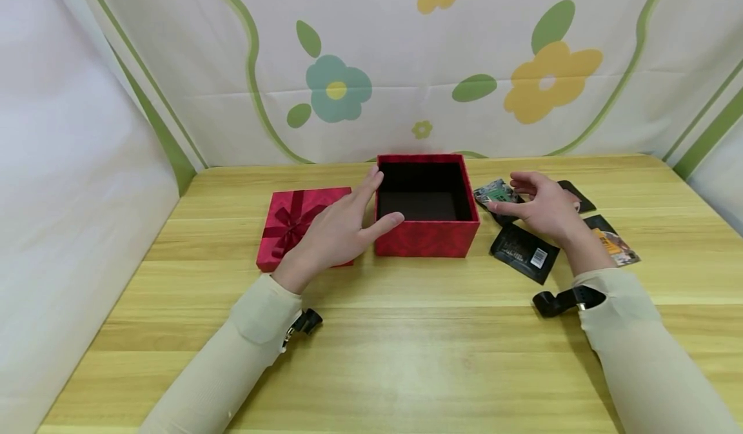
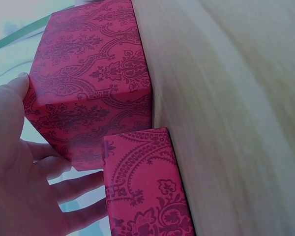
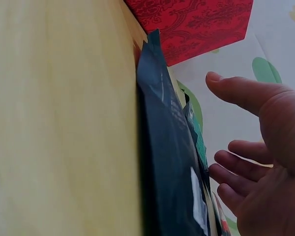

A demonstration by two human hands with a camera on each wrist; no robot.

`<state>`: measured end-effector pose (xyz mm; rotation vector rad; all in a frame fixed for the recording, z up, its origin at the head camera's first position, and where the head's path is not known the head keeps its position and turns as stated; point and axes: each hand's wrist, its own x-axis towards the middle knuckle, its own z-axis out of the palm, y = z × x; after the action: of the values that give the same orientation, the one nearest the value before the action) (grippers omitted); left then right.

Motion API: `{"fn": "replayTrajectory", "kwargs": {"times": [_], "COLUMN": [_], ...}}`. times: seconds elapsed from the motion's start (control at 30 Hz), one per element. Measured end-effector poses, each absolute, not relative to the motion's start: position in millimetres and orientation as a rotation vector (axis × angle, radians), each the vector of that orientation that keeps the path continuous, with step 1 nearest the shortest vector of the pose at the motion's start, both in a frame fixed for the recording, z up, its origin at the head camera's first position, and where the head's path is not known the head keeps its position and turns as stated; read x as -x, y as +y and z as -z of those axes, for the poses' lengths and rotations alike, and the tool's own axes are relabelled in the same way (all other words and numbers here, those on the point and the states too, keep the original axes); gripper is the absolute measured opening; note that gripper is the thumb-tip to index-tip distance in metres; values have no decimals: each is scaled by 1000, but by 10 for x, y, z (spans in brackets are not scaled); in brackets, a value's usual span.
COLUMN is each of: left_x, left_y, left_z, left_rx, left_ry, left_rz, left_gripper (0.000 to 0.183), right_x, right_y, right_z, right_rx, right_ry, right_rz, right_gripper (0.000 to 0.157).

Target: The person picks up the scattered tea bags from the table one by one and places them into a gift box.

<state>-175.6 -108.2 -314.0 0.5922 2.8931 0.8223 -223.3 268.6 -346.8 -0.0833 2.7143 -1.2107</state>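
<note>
Seeing left grip (image 1: 339,231) splayed wide open at left edge of open-topped red box (image 1: 426,239), holding nothing. Seeing right grip (image 1: 548,208) loosely open, empty too, hovering close over green-printed packet (image 1: 499,191) and black barcoded packet (image 1: 519,253) (plus orange-printed packet (image 1: 618,245) and second dark packet (image 1: 582,194) nearby). Find all four on desk (image 1: 406,356), right of box. Got bow-topped red lid (image 1: 290,226) left of box, partly hidden by left grip.

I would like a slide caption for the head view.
Left hand beside an open, red patterned box, right hand over flat black and coloured packets on a yellowish wood-grained table.
</note>
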Motion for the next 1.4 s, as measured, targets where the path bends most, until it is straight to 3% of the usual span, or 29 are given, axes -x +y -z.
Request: {"fn": "replayTrajectory", "kwargs": {"times": [0.93, 1.4], "left_x": [1719, 1760], "left_y": [-1064, -978], "left_z": [3127, 3160], "left_rx": [-589, -642], "left_ry": [2888, 2863], "left_rz": [-823, -844], "left_gripper": [92, 93], "right_x": [2276, 2206], "right_y": [2682, 2760], "right_z": [3459, 3485], "right_rx": [95, 38], "right_ry": [2828, 2879], "right_rz": [778, 754], "right_gripper": [113, 100]}}
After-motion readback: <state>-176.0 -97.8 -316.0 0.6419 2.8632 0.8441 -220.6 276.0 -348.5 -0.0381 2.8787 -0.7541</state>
